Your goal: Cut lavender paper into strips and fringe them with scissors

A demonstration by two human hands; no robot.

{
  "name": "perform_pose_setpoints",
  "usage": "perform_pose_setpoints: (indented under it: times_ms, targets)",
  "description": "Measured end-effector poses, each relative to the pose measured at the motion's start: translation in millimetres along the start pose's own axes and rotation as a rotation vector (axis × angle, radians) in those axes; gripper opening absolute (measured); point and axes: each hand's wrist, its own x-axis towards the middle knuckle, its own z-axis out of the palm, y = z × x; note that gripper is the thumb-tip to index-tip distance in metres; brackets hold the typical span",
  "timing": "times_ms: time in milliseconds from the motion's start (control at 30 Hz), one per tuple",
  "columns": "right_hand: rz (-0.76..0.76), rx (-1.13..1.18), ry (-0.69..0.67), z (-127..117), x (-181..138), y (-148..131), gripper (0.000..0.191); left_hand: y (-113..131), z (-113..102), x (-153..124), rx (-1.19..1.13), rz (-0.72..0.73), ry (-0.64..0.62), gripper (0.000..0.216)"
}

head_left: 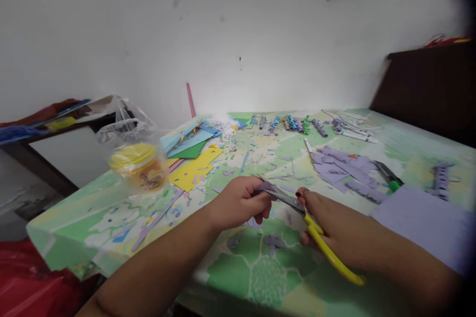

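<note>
In the head view, my left hand [243, 201] is closed on a small piece of purple paper [265, 186] over the front part of the table. My right hand [323, 218] grips yellow-handled scissors [316, 235], their blades pointing left and lying at the purple paper by my left fingertips. Whether the blades are apart is hard to make out. Below my hands, a purple paper cutout with rounded lobes [273, 243] lies on the patterned tablecloth [230, 275]. To the right are a purple sheet [424, 220] and several cut purple pieces [340, 167].
A yellow-lidded tub [136, 171] in a clear plastic bag stands at the left. Coloured sheets [197, 166] and white shredded strands [223, 126] lie behind it. Several curled paper rolls [292, 124] line the back. Green-and-black scissors [388, 176] rest at the right. Paper scraps are scattered about.
</note>
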Motion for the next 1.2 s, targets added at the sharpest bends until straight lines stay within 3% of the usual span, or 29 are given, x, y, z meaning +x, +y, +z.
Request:
perform_pose_setpoints:
  times_ms: [267,567,900,1100,1200]
  targets:
    - [-0.007,0.032,-0.022,-2,0,-2,0.035,2,0,-2,0.038,0.01,0.0,0.024]
    - [-0.022,-0.002,0.044,0,2,2,0.031,6,2,-3,-0.167,-0.089,-0.01,0.015]
    - [-0.069,-0.023,0.043,-2,2,3,0.028,-3,-6,-1,-0.328,-0.041,-0.193,0.009]
    - [-0.017,-0.047,0.079,-7,-3,1,0.043,6,-5,-3,-0.102,-0.071,-0.01,0.015]
    - [-0.02,-0.092,0.107,-7,-2,0,0.043,8,-3,-4,-0.081,-0.057,0.001,0.02]
